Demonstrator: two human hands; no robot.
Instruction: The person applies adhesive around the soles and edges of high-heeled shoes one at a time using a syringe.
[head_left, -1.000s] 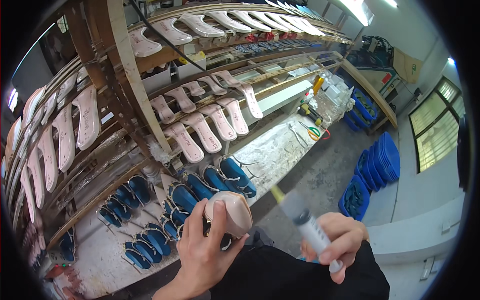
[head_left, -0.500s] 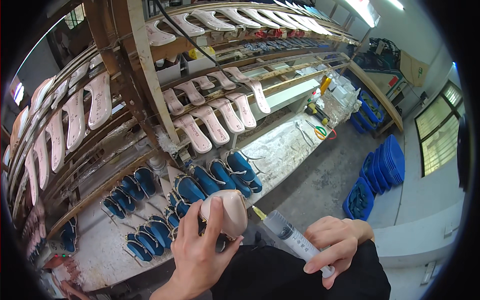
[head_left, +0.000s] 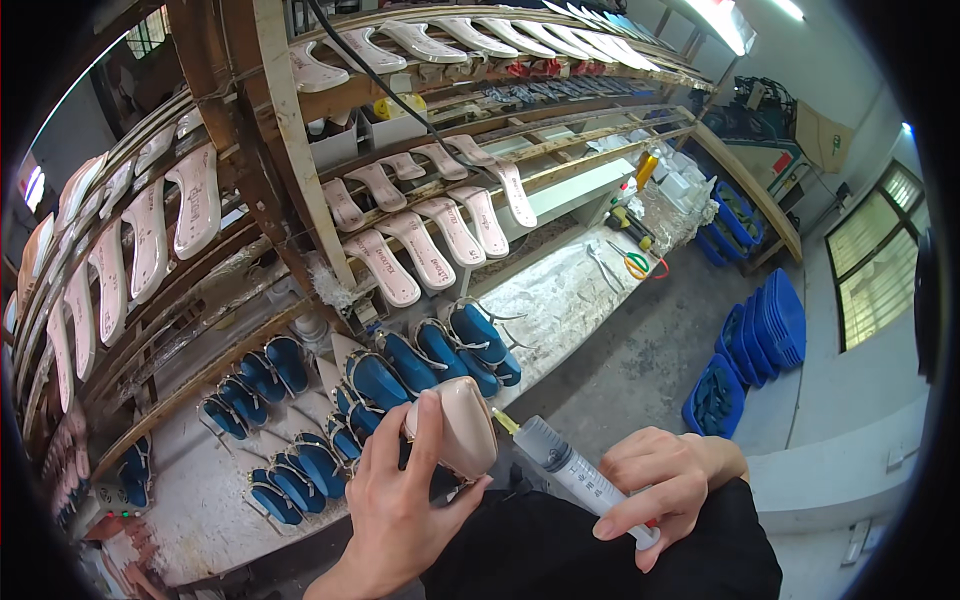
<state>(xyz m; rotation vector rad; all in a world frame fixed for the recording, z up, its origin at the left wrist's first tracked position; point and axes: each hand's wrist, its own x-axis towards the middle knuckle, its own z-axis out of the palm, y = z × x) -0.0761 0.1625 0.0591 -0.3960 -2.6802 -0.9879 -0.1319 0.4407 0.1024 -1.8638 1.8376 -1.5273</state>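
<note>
My left hand [head_left: 392, 505] is closed round a smooth, pale beige shoe piece [head_left: 466, 428], perhaps a sole, with its fingers along the left side and the thumb below. A clear plastic syringe [head_left: 578, 476] with a yellowish tip is held in my right hand [head_left: 668, 472], its fingers curled about the barrel and plunger end. Its tip points up and left at the right edge of the shoe piece; whether the two touch I cannot tell. Just beyond my left hand, blue shoe lasts [head_left: 376, 380] with thin, decorated straps stand in rows on the workbench [head_left: 560, 300].
Pale pink soles [head_left: 420, 250] lie along the wooden racks [head_left: 290, 130] above the bench. Scissors [head_left: 640, 265] with green and orange handles rest toward the bench's far end. Blue baskets [head_left: 780, 320] are stacked on the floor at the right.
The syringe has moved slightly left, bringing its tip closer to the edge of the shoe piece. The shoe piece has turned slightly in my left hand.
</note>
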